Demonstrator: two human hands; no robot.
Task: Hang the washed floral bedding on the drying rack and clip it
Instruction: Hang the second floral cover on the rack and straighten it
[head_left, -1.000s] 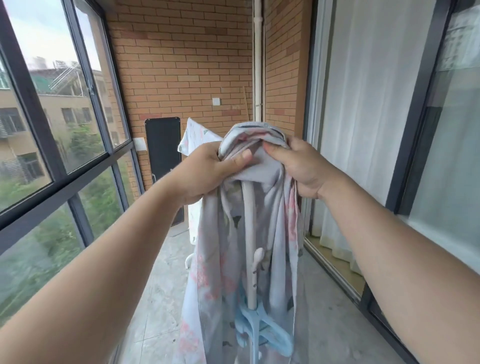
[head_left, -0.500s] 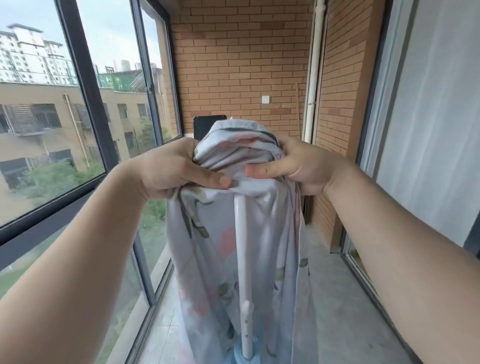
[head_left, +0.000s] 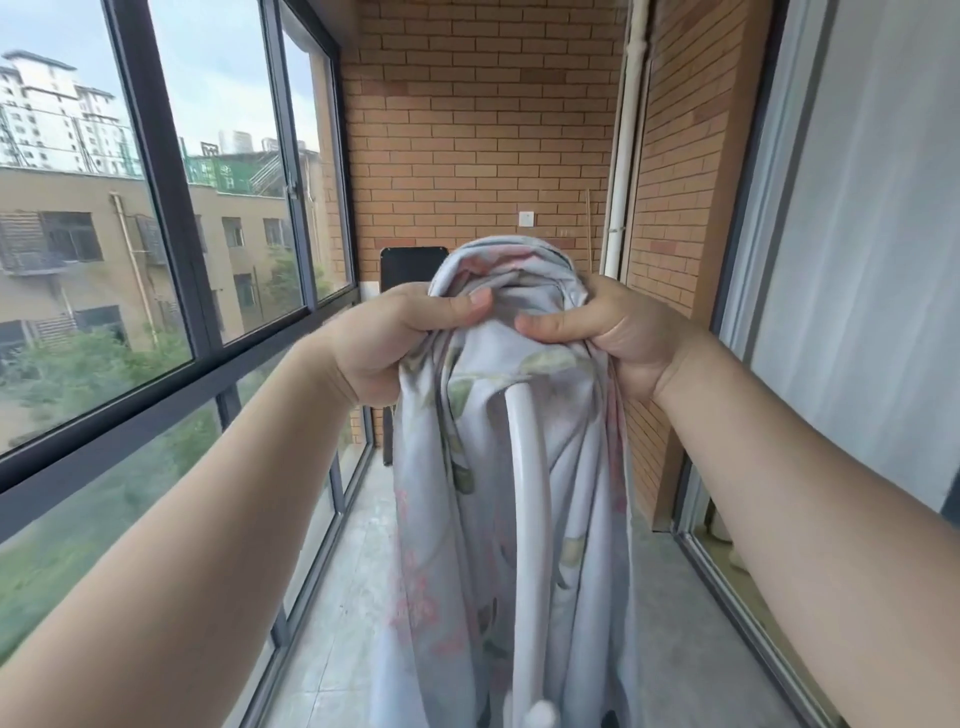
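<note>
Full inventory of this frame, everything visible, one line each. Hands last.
floral bedding: one, pale blue-grey with pink and green print, centre, bunched over the top of the pole and hanging down
rack pole: one, white, centre, rising under the bedding
brick wall: two faces, orange-brown, far end and right
window frames: several, dark grey, left side
pipe: one, white, upright in the far right corner
wall plate: one, white, on the far wall
panel: one, black, against the far wall, behind the bedding
curtain: one, white, right side
floor tiles: grey, below
buildings: several, tan and white, outside the windows
left hand: grips the bedding's top, left side
right hand: grips the bedding's top, right side
</note>
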